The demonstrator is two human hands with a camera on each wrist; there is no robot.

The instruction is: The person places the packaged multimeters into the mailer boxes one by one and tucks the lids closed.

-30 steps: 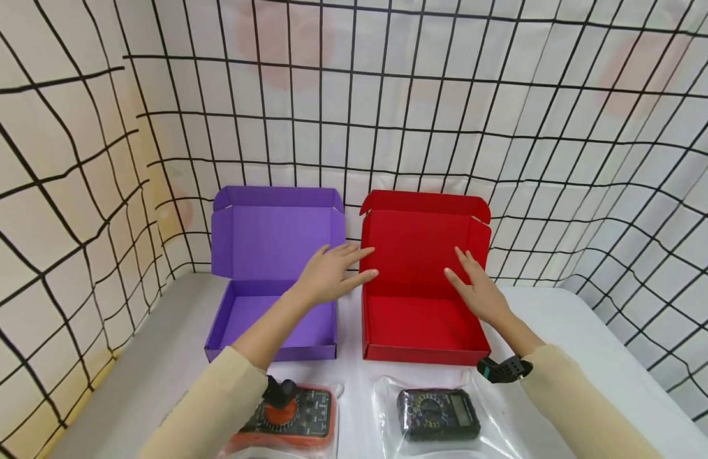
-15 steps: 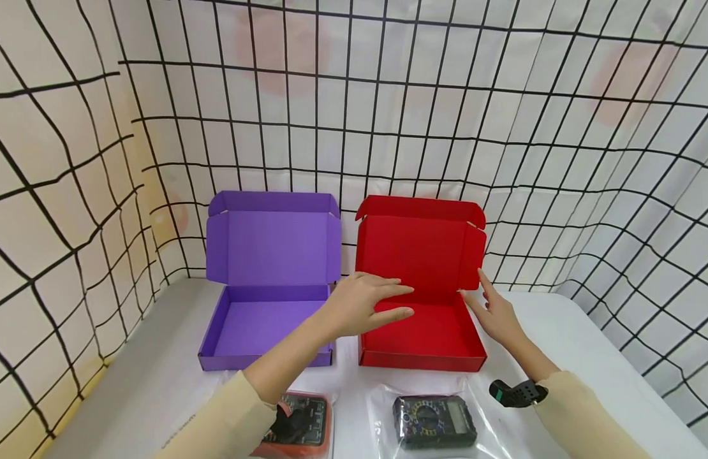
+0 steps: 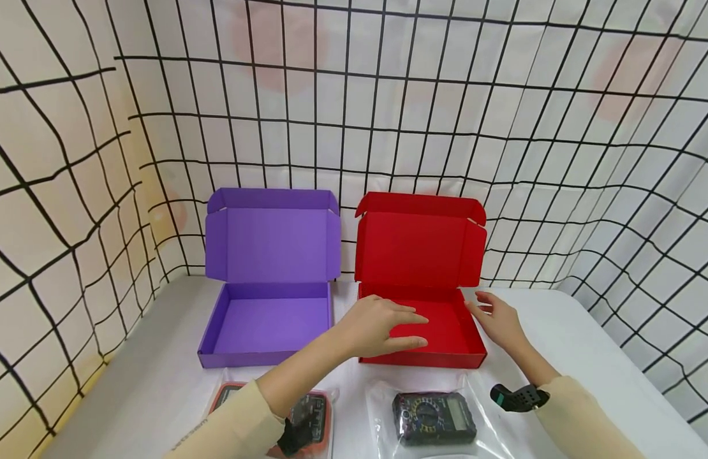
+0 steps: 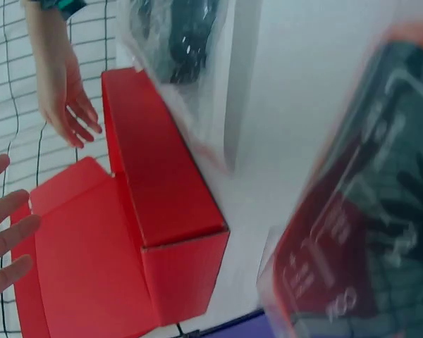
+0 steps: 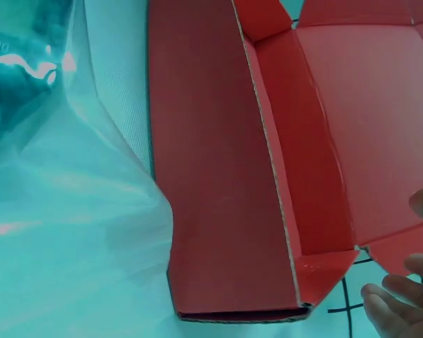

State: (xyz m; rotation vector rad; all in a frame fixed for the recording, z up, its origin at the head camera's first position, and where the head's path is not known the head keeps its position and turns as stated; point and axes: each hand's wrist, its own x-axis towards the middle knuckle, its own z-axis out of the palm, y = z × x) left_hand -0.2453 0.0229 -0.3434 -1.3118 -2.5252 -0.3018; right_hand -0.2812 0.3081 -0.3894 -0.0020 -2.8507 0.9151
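- From where I stand, black grid [image 3: 374, 76] lines run over pale walls at the back and both sides, with faint red patches showing behind them at the back
- A white table [image 3: 560, 319] fills the space between, its far right corner rounded
- Two card boxes stand side by side near the back, a narrow gap between them, both with lids raised at the rear
- The purple box [image 3: 245, 360], on the left, shows its plain floor and inner walls
- The red box [image 3: 446, 360], on the right, shows part of its plain red floor; the left hand [image 3: 379, 325] covers some of the front left
- That left hand is spread over the red box's front, fingers straight and thumb apart; I can't tell whether it touches the card
- The right hand [image 3: 497, 319] is just beside the red box's right wall, fingers loosely bent, thumb apart from them; contact is unclear
- In front of the red box lies the black meter [image 3: 434, 417], inside a clear bag [image 3: 488, 433]
- In front of the purple box lies the orange meter [image 3: 321, 408], wrapped in clear plastic, the left sleeve [image 3: 233, 427] hiding much of it
- A dark band [image 3: 517, 398] circles the right wrist
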